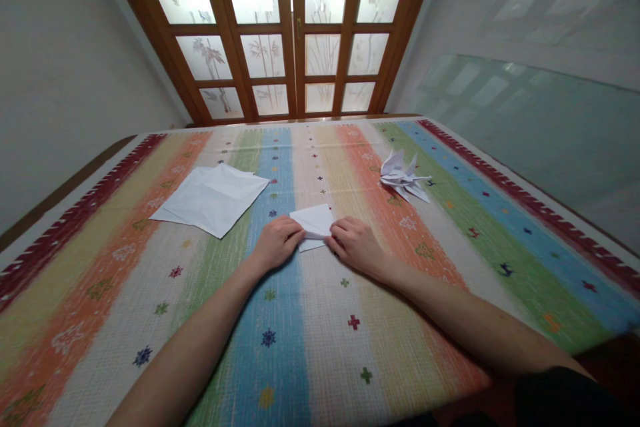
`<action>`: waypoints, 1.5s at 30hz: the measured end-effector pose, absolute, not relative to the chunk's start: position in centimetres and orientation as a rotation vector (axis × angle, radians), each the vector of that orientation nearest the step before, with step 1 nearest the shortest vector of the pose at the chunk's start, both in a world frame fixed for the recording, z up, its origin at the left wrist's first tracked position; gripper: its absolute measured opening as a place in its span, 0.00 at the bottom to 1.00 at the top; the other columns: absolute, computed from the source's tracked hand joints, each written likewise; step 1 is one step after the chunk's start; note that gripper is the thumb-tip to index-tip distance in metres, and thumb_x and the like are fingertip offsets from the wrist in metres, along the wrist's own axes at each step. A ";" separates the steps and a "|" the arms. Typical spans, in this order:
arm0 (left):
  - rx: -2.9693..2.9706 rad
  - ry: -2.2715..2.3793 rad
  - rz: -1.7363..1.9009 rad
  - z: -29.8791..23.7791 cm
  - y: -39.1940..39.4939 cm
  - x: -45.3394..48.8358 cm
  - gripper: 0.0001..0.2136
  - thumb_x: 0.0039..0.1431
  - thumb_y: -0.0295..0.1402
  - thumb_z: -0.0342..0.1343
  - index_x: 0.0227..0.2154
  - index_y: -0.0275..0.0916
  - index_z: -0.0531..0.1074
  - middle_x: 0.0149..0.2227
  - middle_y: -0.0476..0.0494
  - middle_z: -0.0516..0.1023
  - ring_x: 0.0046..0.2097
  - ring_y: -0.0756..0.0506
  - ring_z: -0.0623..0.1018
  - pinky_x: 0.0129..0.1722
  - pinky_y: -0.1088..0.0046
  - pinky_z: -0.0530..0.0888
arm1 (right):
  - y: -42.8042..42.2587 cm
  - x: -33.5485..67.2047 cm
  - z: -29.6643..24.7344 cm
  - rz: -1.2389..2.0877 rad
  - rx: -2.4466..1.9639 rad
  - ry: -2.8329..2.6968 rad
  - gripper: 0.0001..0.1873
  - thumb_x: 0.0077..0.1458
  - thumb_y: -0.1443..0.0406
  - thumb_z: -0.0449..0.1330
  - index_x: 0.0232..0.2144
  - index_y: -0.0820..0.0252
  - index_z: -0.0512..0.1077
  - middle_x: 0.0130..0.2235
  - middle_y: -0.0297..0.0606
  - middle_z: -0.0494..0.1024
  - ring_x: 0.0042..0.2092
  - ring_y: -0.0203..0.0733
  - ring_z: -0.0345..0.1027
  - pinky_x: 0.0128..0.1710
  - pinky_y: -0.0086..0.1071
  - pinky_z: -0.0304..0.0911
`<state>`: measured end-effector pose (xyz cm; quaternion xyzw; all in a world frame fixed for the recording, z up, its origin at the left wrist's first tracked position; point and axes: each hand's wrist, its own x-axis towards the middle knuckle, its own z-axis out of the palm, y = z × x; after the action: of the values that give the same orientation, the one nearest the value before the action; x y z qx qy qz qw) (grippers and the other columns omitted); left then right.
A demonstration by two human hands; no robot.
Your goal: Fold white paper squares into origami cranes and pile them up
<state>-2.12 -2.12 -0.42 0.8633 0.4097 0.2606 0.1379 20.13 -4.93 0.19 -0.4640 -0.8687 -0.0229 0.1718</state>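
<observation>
A small folded sheet of white paper (314, 219) lies on the table in front of me, with a layer raised along its near side. My left hand (278, 240) pinches its left edge between thumb and fingers. At the right edge, my right hand (356, 244) grips the same paper, fingers curled. A lower flap of the paper shows between the two hands, toward me. The fingertips hide both side edges.
Several flat white paper sheets (213, 197) lie stacked at the left. Folded paper cranes (400, 175) sit in a cluster at the right. A striped, patterned tablecloth (270, 360) covers the table. Wooden doors with glass panes (295, 73) stand beyond its far edge.
</observation>
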 end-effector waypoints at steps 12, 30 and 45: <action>2.390 1.642 0.550 0.3 -1.7 0.6 0.13 0.65 0.36 0.48 0.27 0.38 0.72 0.32 0.42 0.79 0.36 0.44 0.76 0.36 0.69 0.68 | -4.7 19.4 0.1 -0.051 -1.510 -2.392 0.12 0.63 0.63 0.54 0.29 0.62 0.72 0.35 0.42 0.74 0.38 0.43 0.65 0.39 0.34 0.55; 2.364 1.905 0.167 1.2 -1.8 1.9 0.14 0.66 0.38 0.45 0.36 0.38 0.74 0.38 0.39 0.80 0.41 0.41 0.78 0.38 0.68 0.68 | -4.1 19.1 0.8 0.142 -1.684 -2.416 0.12 0.63 0.63 0.54 0.31 0.62 0.74 0.36 0.43 0.76 0.40 0.44 0.66 0.39 0.35 0.51; 2.665 1.917 0.226 1.6 -3.0 1.4 0.13 0.66 0.35 0.46 0.46 0.34 0.69 0.48 0.31 0.74 0.50 0.35 0.73 0.45 0.58 0.70 | -3.7 18.9 1.0 0.175 -1.774 -2.381 0.14 0.62 0.62 0.54 0.28 0.61 0.74 0.37 0.41 0.78 0.40 0.44 0.68 0.37 0.36 0.47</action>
<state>1.44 -3.04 1.63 0.8076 0.5809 0.0685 -0.0747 18.94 -3.74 1.02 -0.5943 -0.7978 0.0586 0.0833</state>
